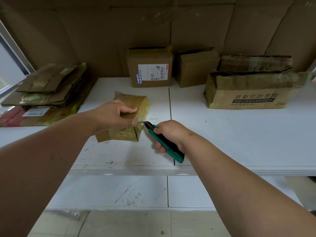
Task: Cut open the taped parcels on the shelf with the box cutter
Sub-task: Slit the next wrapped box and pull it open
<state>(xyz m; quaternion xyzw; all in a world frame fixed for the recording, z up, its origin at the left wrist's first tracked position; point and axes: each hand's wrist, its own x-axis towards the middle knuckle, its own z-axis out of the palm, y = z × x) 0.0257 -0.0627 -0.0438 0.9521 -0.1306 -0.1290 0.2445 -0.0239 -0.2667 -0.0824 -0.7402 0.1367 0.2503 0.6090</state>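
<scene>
Now, what I see:
L hand (113,115): fingers curled over taped parcel (130,117), gripping it on shelf (222,134).
R hand (168,132): fist wrapped round box cutter (164,144), blade tip at parcel's edge.

One small brown cardboard parcel wrapped in yellowish tape (131,117) and one green-and-black box cutter (165,144) lie at the two grips. Beyond them stand four brown cardboard boxes: the labelled one (150,69), a plain one (196,67), a printed one (248,93) and a tape-covered one (254,63). One stack of flattened cardboard (49,88) lies left of the grips.
</scene>
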